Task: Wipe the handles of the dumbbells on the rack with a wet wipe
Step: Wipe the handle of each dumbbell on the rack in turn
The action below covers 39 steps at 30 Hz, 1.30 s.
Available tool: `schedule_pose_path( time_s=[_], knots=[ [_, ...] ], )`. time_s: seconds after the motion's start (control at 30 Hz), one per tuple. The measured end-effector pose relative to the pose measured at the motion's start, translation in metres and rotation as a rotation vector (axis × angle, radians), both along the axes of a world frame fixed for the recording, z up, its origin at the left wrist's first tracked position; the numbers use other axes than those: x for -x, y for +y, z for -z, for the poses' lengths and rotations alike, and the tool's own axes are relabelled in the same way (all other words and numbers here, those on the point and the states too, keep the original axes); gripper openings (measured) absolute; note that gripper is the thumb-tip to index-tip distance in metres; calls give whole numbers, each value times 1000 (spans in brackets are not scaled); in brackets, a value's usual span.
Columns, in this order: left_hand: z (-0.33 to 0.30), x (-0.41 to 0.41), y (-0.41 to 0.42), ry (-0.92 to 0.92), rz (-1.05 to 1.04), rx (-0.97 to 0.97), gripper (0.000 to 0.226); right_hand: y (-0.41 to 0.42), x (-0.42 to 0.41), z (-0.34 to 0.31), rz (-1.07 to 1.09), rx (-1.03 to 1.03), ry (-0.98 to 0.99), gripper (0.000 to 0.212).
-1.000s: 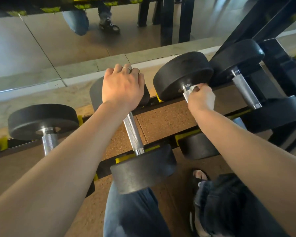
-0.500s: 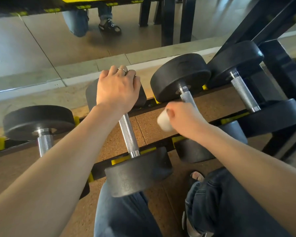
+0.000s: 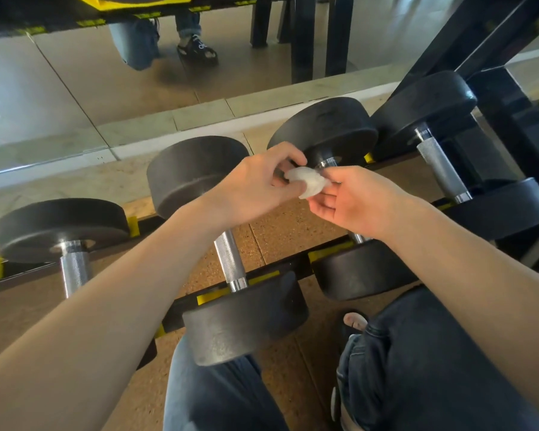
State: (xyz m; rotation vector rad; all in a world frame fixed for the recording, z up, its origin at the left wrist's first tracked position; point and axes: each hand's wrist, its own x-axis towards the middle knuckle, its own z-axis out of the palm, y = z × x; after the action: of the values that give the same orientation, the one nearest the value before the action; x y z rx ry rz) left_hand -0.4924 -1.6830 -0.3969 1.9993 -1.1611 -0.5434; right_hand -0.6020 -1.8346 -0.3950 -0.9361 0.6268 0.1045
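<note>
Above the rack [image 3: 325, 255] of dumbbells, both hands pinched the wet wipe [image 3: 308, 181], left hand [image 3: 255, 188] and right hand [image 3: 352, 200] seemingly refolding it; the next handle [image 3: 441, 166] probably awaited.

I count four dumbbells on the rack [image 3: 293, 265]: the far-left dumbbell [image 3: 73, 269], the second dumbbell [image 3: 231, 259], the third dumbbell [image 3: 327, 135] and the far-right dumbbell [image 3: 439, 169]. There may be a fifth past the left edge, but I can't tell. One wet wipe [image 3: 308, 181]. Two hands: left hand [image 3: 255, 185], right hand [image 3: 352, 200].
</note>
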Motion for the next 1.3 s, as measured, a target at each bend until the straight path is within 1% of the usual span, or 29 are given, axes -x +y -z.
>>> schedule_pose_path(
  time_s=[0.07,0.13,0.17,0.23,0.27,0.3,0.4,0.47,0.5,0.53,0.6,0.63,0.67,0.77,0.83,0.93,1.03,1.1,1.13,1.23,1.27,1.3],
  knots=[
    [-2,-3,-4,-59,-16,30,21,-2,-1,-2,-14,10,-15,27],
    [-3,-5,-7,-75,-53,46,15,-4,-2,-4,24,54,-23,29],
    [-4,-6,-9,-73,-84,48,12,-7,-2,-4,39,136,-27,35],
    [-6,-7,-14,-56,-123,50,10,-10,0,-2,-3,410,-47,45],
    [-7,-8,-17,-61,-123,46,10,-10,1,-2,-46,518,-81,44],
    [-8,-7,-20,-80,-113,41,11,-10,3,-1,-83,566,-118,39],
    [-11,-5,-25,-150,-64,25,14,-10,9,-3,-93,540,-185,29],
    [-13,-11,-21,-233,-36,-23,17,-18,10,-4,-49,529,-125,26],
    [-15,-16,-17,-282,-34,-44,17,-23,10,-3,-4,581,-63,23],
    [-16,-23,-12,-343,-45,-49,18,-29,10,-1,43,736,22,18],
    [-16,-35,-2,-517,-101,-12,18,-42,11,5,131,1246,193,12],
    [-15,-39,2,-604,-137,-9,20,-45,10,8,178,1433,228,13],
    [-13,-42,4,-677,-170,-36,24,-46,8,10,216,1501,228,12],
    [-2,-46,5,-817,-217,-192,37,-40,-8,21,260,1464,219,8],
    [4,-47,7,-883,-216,-249,37,-31,-20,28,216,1526,223,7],
    [9,-48,8,-896,-233,-245,35,-20,-25,32,163,1594,183,7],
    [11,-47,5,-934,-255,-245,34,-21,-17,28,123,1628,148,11],
    [12,-46,4,-960,-255,-263,33,-18,-12,24,26,1707,126,14],
    [13,-46,4,-962,-256,-263,33,-14,-10,23,-78,1783,121,16],
    [12,-48,7,-941,-259,-222,30,6,-11,25,-546,2127,150,28],
    [13,-49,8,-937,-258,-206,28,10,-10,25,-678,2222,146,30],
    [13,-50,10,-936,-259,-195,27,14,-8,23,-765,2272,157,31]
  ],
)
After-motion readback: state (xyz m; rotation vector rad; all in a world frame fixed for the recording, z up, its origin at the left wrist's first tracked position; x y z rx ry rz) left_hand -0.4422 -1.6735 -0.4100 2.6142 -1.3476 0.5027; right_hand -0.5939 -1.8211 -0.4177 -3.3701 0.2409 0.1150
